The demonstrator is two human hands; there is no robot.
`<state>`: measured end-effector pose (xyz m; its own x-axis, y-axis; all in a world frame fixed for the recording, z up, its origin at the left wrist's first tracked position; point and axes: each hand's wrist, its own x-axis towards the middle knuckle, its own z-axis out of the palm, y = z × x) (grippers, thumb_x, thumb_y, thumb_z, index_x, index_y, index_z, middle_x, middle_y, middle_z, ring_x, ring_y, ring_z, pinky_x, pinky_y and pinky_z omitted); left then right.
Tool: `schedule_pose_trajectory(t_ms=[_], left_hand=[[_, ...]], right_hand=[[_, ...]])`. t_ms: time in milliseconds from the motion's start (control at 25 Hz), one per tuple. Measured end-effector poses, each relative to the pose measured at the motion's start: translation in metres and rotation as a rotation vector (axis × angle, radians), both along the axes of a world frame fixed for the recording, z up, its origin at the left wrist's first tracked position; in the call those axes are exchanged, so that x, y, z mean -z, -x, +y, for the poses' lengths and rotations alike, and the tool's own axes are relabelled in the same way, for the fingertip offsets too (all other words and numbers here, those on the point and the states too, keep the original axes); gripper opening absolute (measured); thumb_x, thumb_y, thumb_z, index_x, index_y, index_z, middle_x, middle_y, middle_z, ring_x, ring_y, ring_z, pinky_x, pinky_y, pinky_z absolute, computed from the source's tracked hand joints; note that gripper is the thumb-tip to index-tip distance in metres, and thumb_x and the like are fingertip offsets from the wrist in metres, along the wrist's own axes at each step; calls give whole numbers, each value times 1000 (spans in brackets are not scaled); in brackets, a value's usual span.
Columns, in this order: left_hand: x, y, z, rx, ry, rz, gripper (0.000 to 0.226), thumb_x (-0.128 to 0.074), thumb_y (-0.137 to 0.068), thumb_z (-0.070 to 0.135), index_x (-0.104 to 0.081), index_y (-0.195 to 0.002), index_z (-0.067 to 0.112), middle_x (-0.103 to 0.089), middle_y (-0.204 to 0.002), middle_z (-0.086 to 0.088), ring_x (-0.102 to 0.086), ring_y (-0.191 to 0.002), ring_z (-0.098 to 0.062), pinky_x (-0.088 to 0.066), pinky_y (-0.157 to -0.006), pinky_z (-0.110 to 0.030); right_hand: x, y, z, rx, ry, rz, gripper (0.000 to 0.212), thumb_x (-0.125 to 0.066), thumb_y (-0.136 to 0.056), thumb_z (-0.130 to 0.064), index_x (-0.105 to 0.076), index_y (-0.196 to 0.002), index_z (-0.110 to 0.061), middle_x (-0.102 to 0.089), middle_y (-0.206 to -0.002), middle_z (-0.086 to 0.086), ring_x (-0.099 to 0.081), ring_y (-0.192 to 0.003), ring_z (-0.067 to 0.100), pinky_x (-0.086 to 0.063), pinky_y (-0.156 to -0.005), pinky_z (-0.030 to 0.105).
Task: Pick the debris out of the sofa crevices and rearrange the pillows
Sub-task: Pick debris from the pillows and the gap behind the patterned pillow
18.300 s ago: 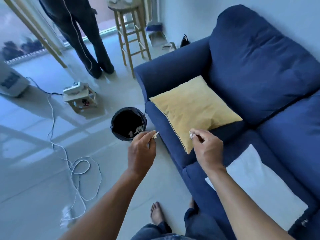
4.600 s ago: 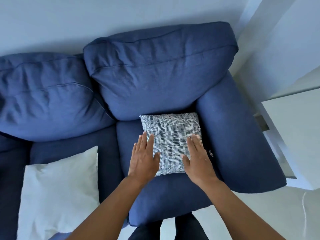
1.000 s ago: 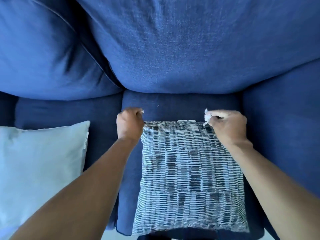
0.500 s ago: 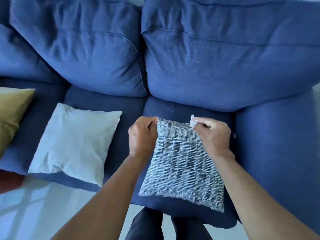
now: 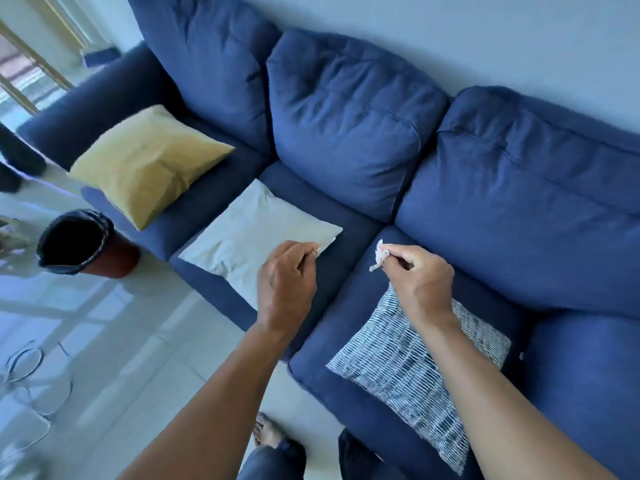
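Observation:
A blue three-seat sofa [image 5: 346, 109] fills the view. A yellow pillow [image 5: 145, 161] lies flat on its left seat, a white pillow [image 5: 249, 237] on the middle seat, and a grey patterned pillow [image 5: 398, 368] on the right seat. My right hand [image 5: 422, 278] hovers above the patterned pillow, pinching a white scrap of paper debris [image 5: 379, 256]. My left hand [image 5: 287, 282] is held over the white pillow's near corner, fingers closed on a tiny white scrap [image 5: 316, 251] that barely shows.
A bin with a black liner [image 5: 79, 242] stands on the tiled floor by the sofa's left front. White cables [image 5: 27, 368] lie on the floor at the left. My bare foot [image 5: 266, 431] and knees are close to the sofa front.
Both hands have lifted off the patterned pillow's top edge, each still pinching a scrap. My view has swung left and back, bringing the yellow pillow and the bin into sight.

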<state>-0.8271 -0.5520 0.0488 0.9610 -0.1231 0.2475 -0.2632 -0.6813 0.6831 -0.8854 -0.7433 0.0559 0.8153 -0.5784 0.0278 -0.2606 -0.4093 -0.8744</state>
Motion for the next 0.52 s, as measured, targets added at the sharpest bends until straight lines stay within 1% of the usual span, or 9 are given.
schedule_pose_trajectory(t_ms=[80, 160, 240, 320, 360, 400, 440, 520], left_hand=[[-9, 4, 36, -54, -6, -26, 12, -67, -91, 11, -76, -93, 19, -71, -89, 9, -65, -82, -8, -49, -74, -18], [-17, 7, 78, -91, -12, -36, 11, -68, -91, 11, -77, -94, 17, -72, -91, 7, -66, -85, -11, -50, -75, -22], [-24, 10, 125, -136, -18, -32, 11, -69, -91, 10, -77, -94, 17, -73, -93, 6, -67, -87, -13, -51, -75, -24], [-30, 14, 180, -191, -9, -34, 12, -68, -90, 9, -77, -95, 16, -72, -94, 6, -66, -89, -13, -46, -77, -15], [-31, 17, 203, -211, -4, -38, 13, -68, -90, 8, -77, -96, 15, -72, -94, 5, -66, -88, -13, -42, -78, -9], [-34, 19, 224, -229, -2, -43, 13, -68, -90, 8, -77, -96, 15, -72, -94, 5, -65, -87, -12, -41, -77, -7], [-36, 23, 249, -255, -2, -50, 13, -68, -91, 9, -78, -96, 15, -72, -94, 4, -66, -85, -13, -43, -76, -8], [-42, 27, 303, -322, -18, -78, 11, -69, -91, 10, -77, -95, 15, -71, -92, 4, -66, -79, -14, -48, -73, -16]], right_hand=[[-8, -8, 33, -61, 28, -38, 11, -73, -87, -11, -81, -94, -14, -77, -89, -3, -70, -84, 4, -48, -78, 7], [-16, -15, 73, -113, 60, -73, 11, -73, -87, -10, -81, -94, -13, -76, -87, -3, -68, -83, 3, -44, -75, 1], [-24, -19, 118, -160, 105, -100, 11, -74, -86, -7, -81, -92, -12, -76, -86, -3, -67, -80, 2, -42, -74, -1], [-31, -25, 171, -228, 133, -111, 14, -74, -85, -5, -81, -93, -12, -76, -89, -5, -66, -81, 0, -41, -76, -2], [-33, -28, 192, -259, 131, -101, 14, -73, -85, -5, -81, -93, -13, -77, -90, -5, -67, -82, 0, -42, -77, -2], [-35, -32, 213, -291, 131, -96, 12, -73, -85, -6, -81, -92, -13, -77, -89, -4, -68, -82, 3, -42, -77, -1], [-37, -35, 237, -329, 136, -103, 11, -73, -85, -5, -80, -90, -12, -77, -86, -2, -69, -82, 6, -43, -76, -1], [-40, -46, 288, -403, 168, -125, 8, -73, -84, -4, -79, -86, -8, -77, -84, 3, -69, -79, 12, -44, -71, 1]])
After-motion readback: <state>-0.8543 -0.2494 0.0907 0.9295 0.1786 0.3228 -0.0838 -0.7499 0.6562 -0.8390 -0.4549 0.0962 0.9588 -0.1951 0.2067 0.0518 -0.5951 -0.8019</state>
